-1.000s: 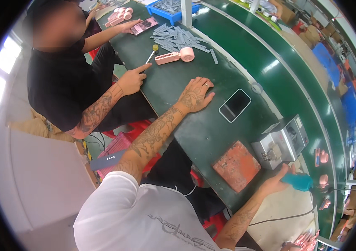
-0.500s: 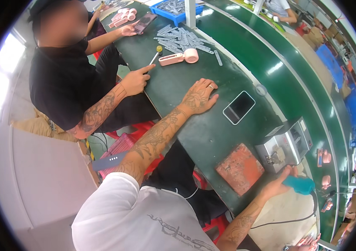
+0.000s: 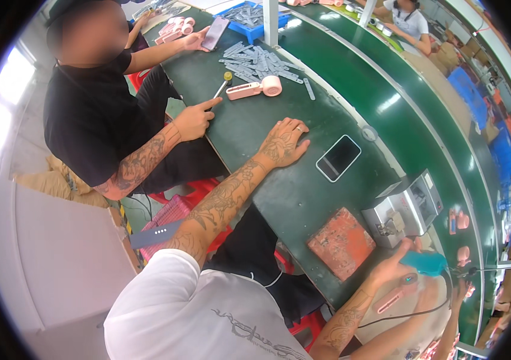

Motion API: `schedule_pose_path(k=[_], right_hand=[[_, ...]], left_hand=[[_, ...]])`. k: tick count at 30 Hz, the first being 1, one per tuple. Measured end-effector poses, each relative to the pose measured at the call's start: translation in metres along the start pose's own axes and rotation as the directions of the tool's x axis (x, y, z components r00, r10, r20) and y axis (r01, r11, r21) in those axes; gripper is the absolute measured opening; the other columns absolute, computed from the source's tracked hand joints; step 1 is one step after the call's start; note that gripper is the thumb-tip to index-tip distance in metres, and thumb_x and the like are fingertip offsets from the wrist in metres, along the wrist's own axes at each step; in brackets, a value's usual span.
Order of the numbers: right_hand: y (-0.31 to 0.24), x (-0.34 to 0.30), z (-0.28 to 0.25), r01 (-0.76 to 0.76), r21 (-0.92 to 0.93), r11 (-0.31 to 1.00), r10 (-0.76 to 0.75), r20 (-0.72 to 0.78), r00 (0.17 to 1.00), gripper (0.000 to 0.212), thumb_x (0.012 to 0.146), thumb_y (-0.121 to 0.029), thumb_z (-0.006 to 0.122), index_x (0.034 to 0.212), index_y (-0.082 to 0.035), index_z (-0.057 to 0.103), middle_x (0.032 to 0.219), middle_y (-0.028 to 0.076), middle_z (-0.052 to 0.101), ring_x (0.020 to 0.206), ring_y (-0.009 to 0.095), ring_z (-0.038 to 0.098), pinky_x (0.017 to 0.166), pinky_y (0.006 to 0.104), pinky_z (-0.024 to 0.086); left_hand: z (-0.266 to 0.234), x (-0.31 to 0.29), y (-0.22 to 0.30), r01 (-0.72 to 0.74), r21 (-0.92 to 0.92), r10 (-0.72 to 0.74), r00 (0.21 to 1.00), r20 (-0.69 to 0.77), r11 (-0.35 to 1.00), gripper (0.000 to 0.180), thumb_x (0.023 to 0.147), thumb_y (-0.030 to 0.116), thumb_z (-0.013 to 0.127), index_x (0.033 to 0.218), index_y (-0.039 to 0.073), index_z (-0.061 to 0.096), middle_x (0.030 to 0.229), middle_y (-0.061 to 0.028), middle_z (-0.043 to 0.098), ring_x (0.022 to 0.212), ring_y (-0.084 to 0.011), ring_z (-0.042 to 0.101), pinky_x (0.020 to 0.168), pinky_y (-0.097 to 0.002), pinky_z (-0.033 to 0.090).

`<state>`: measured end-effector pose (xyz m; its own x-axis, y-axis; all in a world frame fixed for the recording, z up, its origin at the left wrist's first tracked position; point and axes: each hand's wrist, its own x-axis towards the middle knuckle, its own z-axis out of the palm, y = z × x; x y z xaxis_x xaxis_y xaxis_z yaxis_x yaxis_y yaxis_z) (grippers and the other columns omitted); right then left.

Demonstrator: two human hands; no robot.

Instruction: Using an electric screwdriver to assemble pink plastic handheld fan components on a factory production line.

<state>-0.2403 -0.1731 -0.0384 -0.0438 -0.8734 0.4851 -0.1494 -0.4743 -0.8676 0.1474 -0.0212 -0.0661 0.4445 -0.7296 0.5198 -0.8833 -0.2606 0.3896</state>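
My left hand [image 3: 283,143] lies palm down on the dark green table, fingers spread and holding nothing, with a ring on one finger. To its right is a white-edged phone [image 3: 339,158], screen up. My right hand [image 3: 392,265] is closed at a teal corded tool [image 3: 424,263] near the metal machine; its exact kind and the fingertips on it are partly hidden. A reddish, worn square block [image 3: 342,243] lies left of that hand. Below it, a pink handheld fan part [image 3: 392,298] appears near another person's blurred arm.
A small silver machine [image 3: 392,225] stands at the table's right edge. Grey strips [image 3: 258,63] are heaped at the far end near a pink fan [image 3: 254,89] and a blue tray [image 3: 245,29]. A co-worker at left holds a phone [image 3: 215,33] and a screwdriver [image 3: 222,89]. A green conveyor [image 3: 363,72] runs alongside.
Another person's arms have come in at the lower right, and a pink fan part now shows below my right hand. The co-worker's phone has tilted upward. My hands stay nearly still.
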Motion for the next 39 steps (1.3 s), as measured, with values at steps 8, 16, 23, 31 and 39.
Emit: schedule_pose_path(k=[8, 16, 23, 31, 39], right_hand=[[-0.004, -0.004, 0.001, 0.05, 0.005, 0.999, -0.05, -0.001, 0.999, 0.036, 0.101, -0.026, 0.068, 0.118, 0.006, 0.066, 0.113, 0.011, 0.069, 0.099, 0.022, 0.062, 0.091, 0.0376, 0.049], [0.003, -0.004, -0.003, 0.036, 0.014, 0.999, -0.036, 0.035, 0.999, 0.049, 0.104, -0.029, 0.067, 0.136, 0.007, 0.056, 0.102, 0.008, 0.066, 0.097, 0.019, 0.06, 0.09, 0.0343, 0.046], [0.002, -0.005, -0.004, 0.017, 0.021, 1.0, -0.018, 0.059, 0.998, 0.049, 0.104, -0.028, 0.067, 0.136, 0.007, 0.056, 0.102, 0.007, 0.066, 0.093, 0.017, 0.059, 0.087, 0.0319, 0.045], [-0.002, -0.005, 0.0, 0.034, 0.023, 0.999, -0.035, 0.054, 0.998, 0.051, 0.103, -0.029, 0.068, 0.136, 0.008, 0.055, 0.101, 0.006, 0.064, 0.093, 0.016, 0.058, 0.086, 0.0312, 0.045], [-0.007, -0.007, -0.002, 0.004, 0.059, 0.998, -0.007, 0.054, 0.999, 0.056, 0.103, -0.034, 0.069, 0.136, 0.009, 0.054, 0.101, 0.005, 0.065, 0.093, 0.015, 0.058, 0.085, 0.0299, 0.045]], left_hand=[[0.001, 0.001, -0.001, 0.0, 0.005, 0.0, 1.0, 0.007, 1.0, 0.032, 0.096, 0.026, 0.069, 0.12, 0.006, 0.064, 0.127, -0.0134, 0.063, 0.123, -0.0338, 0.057, 0.107, -0.049, 0.044], [0.003, 0.0, -0.001, 0.023, -0.004, -0.023, 0.999, 0.03, 1.0, 0.034, 0.097, 0.031, 0.067, 0.122, 0.008, 0.062, 0.127, -0.0107, 0.061, 0.127, -0.0307, 0.055, 0.112, -0.0497, 0.042], [0.003, -0.001, -0.003, 0.013, 0.001, -0.013, 1.0, 0.024, 1.0, 0.034, 0.096, 0.03, 0.067, 0.122, 0.009, 0.062, 0.127, -0.0104, 0.06, 0.127, -0.0306, 0.055, 0.112, -0.0497, 0.042], [0.004, 0.0, -0.004, 0.023, 0.004, -0.023, 0.999, 0.028, 1.0, 0.033, 0.096, 0.031, 0.068, 0.121, 0.009, 0.062, 0.127, -0.0107, 0.061, 0.126, -0.0306, 0.055, 0.111, -0.0492, 0.042], [0.002, 0.0, -0.002, 0.025, 0.002, -0.025, 0.999, 0.031, 1.0, 0.033, 0.096, 0.031, 0.068, 0.12, 0.009, 0.062, 0.126, -0.0101, 0.062, 0.125, -0.0302, 0.056, 0.109, -0.0489, 0.043]])
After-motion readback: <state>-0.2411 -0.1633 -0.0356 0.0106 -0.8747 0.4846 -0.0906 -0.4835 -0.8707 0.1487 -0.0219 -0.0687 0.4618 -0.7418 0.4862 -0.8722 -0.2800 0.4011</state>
